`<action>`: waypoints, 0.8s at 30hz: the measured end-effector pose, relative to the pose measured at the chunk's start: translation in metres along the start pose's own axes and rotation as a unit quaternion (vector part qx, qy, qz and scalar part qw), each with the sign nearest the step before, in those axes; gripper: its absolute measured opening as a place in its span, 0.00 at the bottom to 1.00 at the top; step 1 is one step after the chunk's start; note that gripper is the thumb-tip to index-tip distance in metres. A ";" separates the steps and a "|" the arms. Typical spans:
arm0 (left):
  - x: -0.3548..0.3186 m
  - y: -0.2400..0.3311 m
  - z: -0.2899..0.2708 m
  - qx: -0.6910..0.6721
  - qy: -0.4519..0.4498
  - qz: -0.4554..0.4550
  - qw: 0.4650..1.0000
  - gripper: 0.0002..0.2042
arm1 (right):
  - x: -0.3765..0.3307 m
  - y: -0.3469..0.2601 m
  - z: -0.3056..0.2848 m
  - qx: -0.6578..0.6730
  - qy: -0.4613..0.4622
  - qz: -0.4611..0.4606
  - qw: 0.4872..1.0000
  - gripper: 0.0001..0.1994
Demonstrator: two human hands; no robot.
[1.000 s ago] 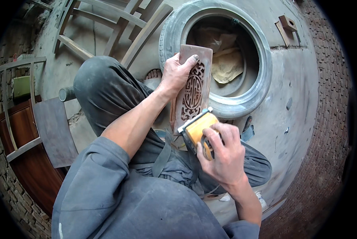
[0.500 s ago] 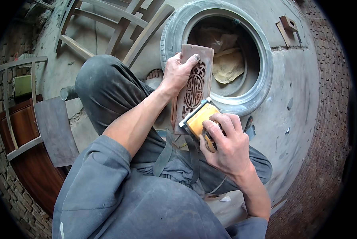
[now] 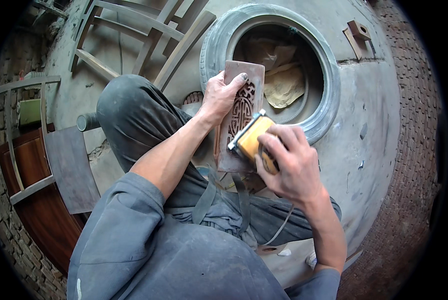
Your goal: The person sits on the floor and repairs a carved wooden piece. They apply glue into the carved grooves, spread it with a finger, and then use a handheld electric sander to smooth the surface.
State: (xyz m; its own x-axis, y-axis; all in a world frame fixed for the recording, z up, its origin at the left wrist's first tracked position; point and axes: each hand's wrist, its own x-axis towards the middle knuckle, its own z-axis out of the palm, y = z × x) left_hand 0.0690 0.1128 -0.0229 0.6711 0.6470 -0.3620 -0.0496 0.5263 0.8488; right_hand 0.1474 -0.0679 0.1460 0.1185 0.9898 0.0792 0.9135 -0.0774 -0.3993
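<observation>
A narrow carved wooden panel [image 3: 244,80] with pierced openwork stands tilted against my lap. My left hand [image 3: 219,97] grips its upper left edge, thumb across the top. My right hand [image 3: 286,162] is closed around a small yellow power sander [image 3: 250,137], whose flat pad presses on the panel's right side, about halfway down. A thin cord runs from under that hand toward my lap. My grey-trousered knee [image 3: 129,107] rises to the left of the panel.
A grey tyre [image 3: 329,95] lies on the concrete floor ahead, with crumpled sheets of paper inside. Wooden chair frames [image 3: 134,30] lie at the upper left, dark wood boards [image 3: 69,165] at the left. Small wood blocks [image 3: 358,32] sit at the upper right. Brick paving borders the right.
My right hand has slid the sander up and slightly right along the panel. My left hand keeps its hold on the top edge.
</observation>
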 end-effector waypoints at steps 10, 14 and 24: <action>0.000 -0.001 -0.001 0.017 -0.012 0.020 1.000 0.14 | -0.030 -0.020 -0.001 0.013 -0.040 0.015 0.999 0.21; -0.004 0.005 0.000 -0.020 -0.009 -0.014 1.000 0.13 | 0.001 0.006 -0.002 0.007 -0.006 -0.002 1.000 0.18; -0.001 -0.001 -0.004 0.004 -0.019 -0.003 1.000 0.15 | 0.002 0.004 -0.003 0.000 -0.019 -0.006 1.000 0.18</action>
State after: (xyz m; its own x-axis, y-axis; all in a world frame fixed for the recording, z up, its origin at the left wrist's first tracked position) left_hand 0.0659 0.1141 -0.0248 0.6987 0.6230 -0.3518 -0.0398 0.5248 0.8503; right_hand 0.1529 -0.0663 0.1470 0.0926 0.9945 0.0497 0.9146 -0.0652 -0.3991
